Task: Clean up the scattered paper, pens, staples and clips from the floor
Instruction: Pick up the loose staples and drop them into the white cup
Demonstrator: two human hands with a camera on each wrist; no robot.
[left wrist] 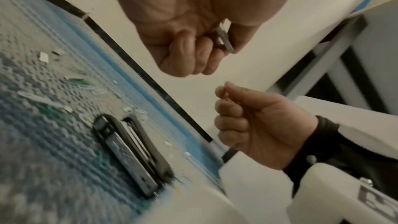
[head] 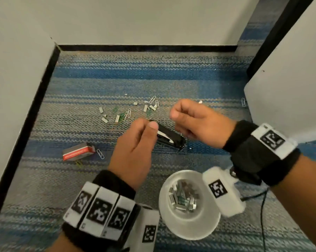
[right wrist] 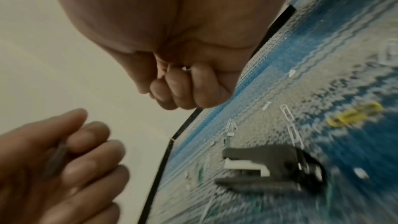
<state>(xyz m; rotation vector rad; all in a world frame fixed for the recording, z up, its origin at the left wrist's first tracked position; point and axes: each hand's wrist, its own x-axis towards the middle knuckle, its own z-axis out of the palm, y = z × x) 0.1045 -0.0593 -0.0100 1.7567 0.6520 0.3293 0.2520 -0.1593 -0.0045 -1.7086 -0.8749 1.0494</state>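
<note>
My left hand (head: 151, 124) hovers over the carpet and pinches a grey staple strip (left wrist: 225, 40), also visible as a staple strip (right wrist: 55, 158) in the right wrist view. My right hand (head: 173, 115) is curled just to its right, with finger and thumb pinching a small thin metal piece (left wrist: 228, 99); I cannot tell whether it is a staple or a clip. Below both hands a black stapler (head: 171, 138) lies on the carpet. Loose staples (head: 103, 119) and paper clips (head: 129, 112) lie scattered beyond the hands.
A white bowl (head: 204, 224) holding several staple strips stands on the carpet near my right wrist. A red staple box (head: 78, 151) lies at the left with a paper clip (head: 100, 154) beside it. White walls with a black baseboard (head: 146, 48) close in the floor.
</note>
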